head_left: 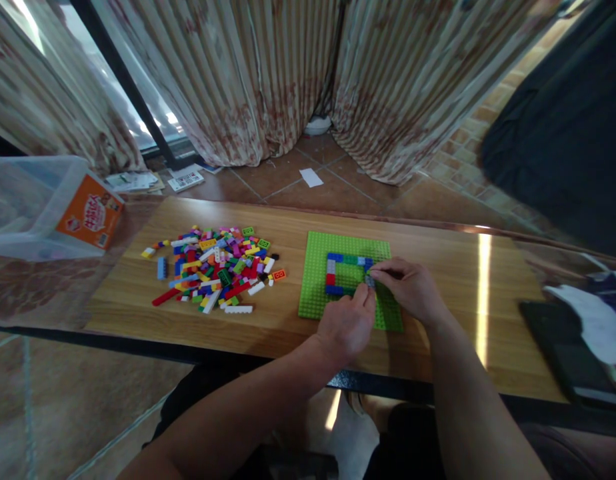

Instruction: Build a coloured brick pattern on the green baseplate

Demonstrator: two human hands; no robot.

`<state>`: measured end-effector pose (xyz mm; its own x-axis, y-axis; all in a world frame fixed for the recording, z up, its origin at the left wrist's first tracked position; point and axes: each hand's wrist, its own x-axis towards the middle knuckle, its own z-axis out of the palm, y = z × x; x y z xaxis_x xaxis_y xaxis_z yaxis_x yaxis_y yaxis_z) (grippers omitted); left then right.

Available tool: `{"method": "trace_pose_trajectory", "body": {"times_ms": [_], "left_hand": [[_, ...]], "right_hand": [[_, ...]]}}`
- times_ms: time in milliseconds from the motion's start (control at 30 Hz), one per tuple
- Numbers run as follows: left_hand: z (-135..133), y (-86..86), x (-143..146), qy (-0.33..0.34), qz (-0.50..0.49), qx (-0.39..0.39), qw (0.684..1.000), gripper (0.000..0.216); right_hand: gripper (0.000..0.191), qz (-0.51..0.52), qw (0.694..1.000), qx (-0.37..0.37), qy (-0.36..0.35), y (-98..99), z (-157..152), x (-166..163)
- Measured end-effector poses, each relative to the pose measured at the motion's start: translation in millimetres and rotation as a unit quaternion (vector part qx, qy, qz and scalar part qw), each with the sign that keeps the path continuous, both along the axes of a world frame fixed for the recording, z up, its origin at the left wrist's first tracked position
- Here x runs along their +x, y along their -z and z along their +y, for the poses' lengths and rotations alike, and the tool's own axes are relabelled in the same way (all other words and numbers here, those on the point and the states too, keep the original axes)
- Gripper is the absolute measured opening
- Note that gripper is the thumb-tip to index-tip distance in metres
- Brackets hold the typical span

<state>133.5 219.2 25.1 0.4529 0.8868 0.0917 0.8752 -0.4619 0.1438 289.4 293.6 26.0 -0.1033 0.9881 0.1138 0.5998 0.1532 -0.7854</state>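
Observation:
A green baseplate (315, 277) lies on the wooden table, bearing a rectangular outline of toy bricks (331, 265) in blue, grey, red and green. At the right side of this outline, my left hand (345, 323) has its fingers closed against a greyish toy brick (369, 281). My right hand (411, 287) reaches in from the right, thumb and finger pinched at the same short row of bricks. The fingertips of both hands nearly meet and partly cover that row, so exactly which brick each one grips is hard to see.
Left of the baseplate spreads a heap of loose mixed bricks (218, 267). A clear plastic bin (38, 227) with an orange label stands beyond the table's left end. A dark flat object (563, 347) lies at the right end. Curtains (228, 80) hang behind.

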Motion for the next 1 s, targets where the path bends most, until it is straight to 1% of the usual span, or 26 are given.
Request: {"method": "trace_pose_trajectory", "body": {"times_ms": [133,333,433,600,700,800,867,1000], "left_hand": [[-0.6,-0.1,0.0,-0.002,0.002,-0.001,1.000,0.041],[-0.9,-0.3,0.4,-0.004,0.004,-0.009,1.000,0.041],[-0.8,-0.3,0.4,-0.006,0.001,-0.009,1.000,0.040],[-1.5,0.2,-0.1,-0.003,0.000,-0.004,1.000,0.042],[-1.7,0.2,-0.1,-0.003,-0.004,0.000,1.000,0.042],[-1.3,0.2,0.0,-0.006,0.001,0.002,1.000,0.041],[-1.1,0.6,0.2,-0.004,0.005,0.001,1.000,0.041],[-0.9,2.4,0.7,-0.004,0.002,-0.003,1.000,0.041]], "right_hand": [[0.021,0.009,1.000,-0.022,0.010,-1.3,1.1,0.7],[0.016,0.003,0.999,-0.032,0.003,-3.5,2.6,-0.1],[0.016,0.002,0.999,-0.039,0.007,-3.5,3.7,-2.1],[0.023,0.010,0.998,-0.057,0.025,-3.3,5.7,-4.7],[0.027,0.043,0.996,-0.071,0.031,-1.6,6.9,-1.1],[0.032,0.070,0.993,-0.069,0.058,2.1,8.3,2.9],[0.036,0.064,0.993,-0.063,0.079,4.7,9.3,3.1],[0.041,0.034,0.993,-0.067,0.093,6.8,10.8,-2.3]]}}
